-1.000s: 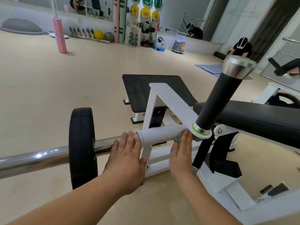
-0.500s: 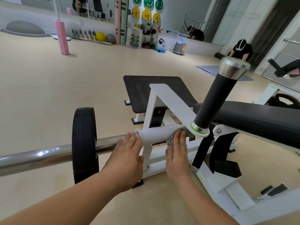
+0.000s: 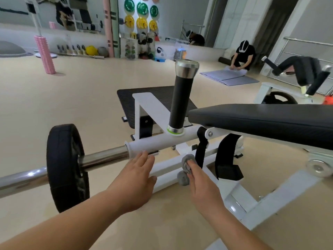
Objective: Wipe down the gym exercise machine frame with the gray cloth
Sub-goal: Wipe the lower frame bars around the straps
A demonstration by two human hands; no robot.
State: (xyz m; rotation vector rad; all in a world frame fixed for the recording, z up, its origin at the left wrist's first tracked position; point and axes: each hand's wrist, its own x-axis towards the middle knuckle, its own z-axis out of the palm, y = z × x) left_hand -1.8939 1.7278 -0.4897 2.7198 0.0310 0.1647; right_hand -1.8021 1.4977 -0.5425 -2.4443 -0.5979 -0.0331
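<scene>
The white machine frame (image 3: 163, 167) runs low across the middle, with a white tube (image 3: 155, 142) above it and an upright black handle (image 3: 178, 109). My right hand (image 3: 201, 184) holds the crumpled gray cloth (image 3: 186, 167) against the lower white frame bar, beside a black strap. My left hand (image 3: 137, 175) lies with straight fingers on the same lower bar, its fingertips just under the white tube.
A chrome bar (image 3: 100, 157) with a black weight plate (image 3: 66, 166) sticks out to the left. A black padded bench (image 3: 266, 121) is on the right, a black footplate (image 3: 158, 100) behind. A person (image 3: 243, 56) crouches by a mat at the far right. A pink roller (image 3: 44, 55) stands far left.
My right hand has dropped with the cloth from the white tube down to the lower frame bar. My left hand slid down too. The camera has moved closer and lower.
</scene>
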